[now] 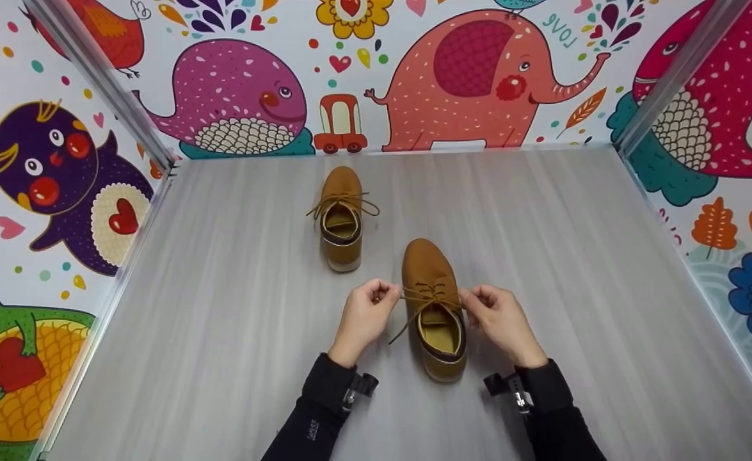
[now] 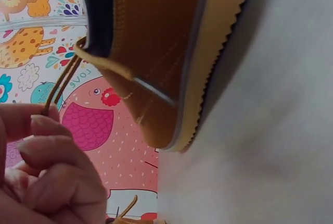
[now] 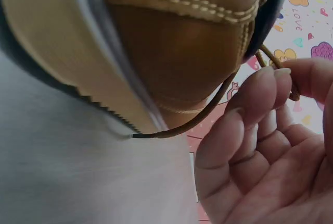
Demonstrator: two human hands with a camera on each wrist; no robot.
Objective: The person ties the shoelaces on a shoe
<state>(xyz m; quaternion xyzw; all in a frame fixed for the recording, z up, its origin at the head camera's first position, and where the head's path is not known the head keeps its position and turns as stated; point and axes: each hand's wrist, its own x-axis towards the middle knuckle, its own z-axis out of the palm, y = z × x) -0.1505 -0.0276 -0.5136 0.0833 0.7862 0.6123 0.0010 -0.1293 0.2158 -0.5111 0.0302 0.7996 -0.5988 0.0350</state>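
Note:
A tan lace-up shoe (image 1: 428, 269) stands upright between my two hands, its toe pointing away from me. On its left side my left hand (image 1: 366, 317) pinches a loop of the brown shoelace (image 2: 65, 81) between thumb and fingertips. My right hand (image 1: 500, 320) pinches another lace loop (image 3: 269, 54) on the right side. Both loops are drawn outward from the knot over the tongue. A loose lace end (image 3: 192, 122) hangs down each side of the shoe, tipped with a hard aglet. Both palms stay off the shoe.
The matching tan shoe (image 1: 342, 182) stands farther off to the left, its laces tied in a bow. Both shoes are on a grey wood-grain surface (image 1: 241, 269). Panels printed with cartoon animals (image 1: 465, 83) wall in the back and both sides, with metal posts at the corners.

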